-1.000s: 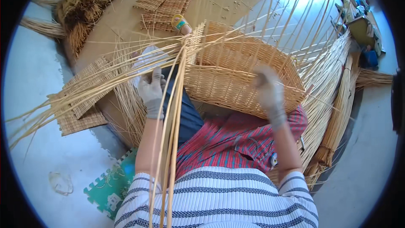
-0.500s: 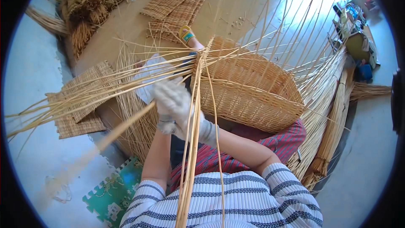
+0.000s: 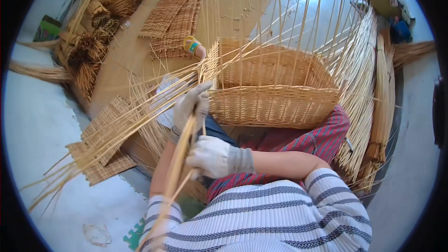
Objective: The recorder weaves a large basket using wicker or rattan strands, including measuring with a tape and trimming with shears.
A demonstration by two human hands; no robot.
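A wicker basket (image 3: pixel 275 112) lies across my lap, with long upright stakes rising from its far and near sides. My left hand (image 3: pixel 190 109), in a white knit glove, is closed round willow rods at the basket's left corner. A blurred bundle of rods (image 3: pixel 176 163) runs from there down toward my left sleeve. Lower and to the right, my right hand (image 3: pixel 212 157), also gloved, is closed with its fingers on a willow rod beside that bundle. More long rods (image 3: pixel 126 123) fan out from the corner to the lower left. The glove hides the exact grip of each hand.
Woven mats (image 3: pixel 171 18) lie on the floor ahead, others (image 3: pixel 105 149) at the left. Bundled rods (image 3: pixel 357 93) line the right side, and dark-ended bundles (image 3: pixel 91 37) stand at the upper left. A foot in a yellow sandal (image 3: pixel 192 45) rests by the basket's far left corner.
My right hand has come away from my left and moved down, nearer my body. The near rods have swung from in front of my chest to the left. The basket has tilted slightly.
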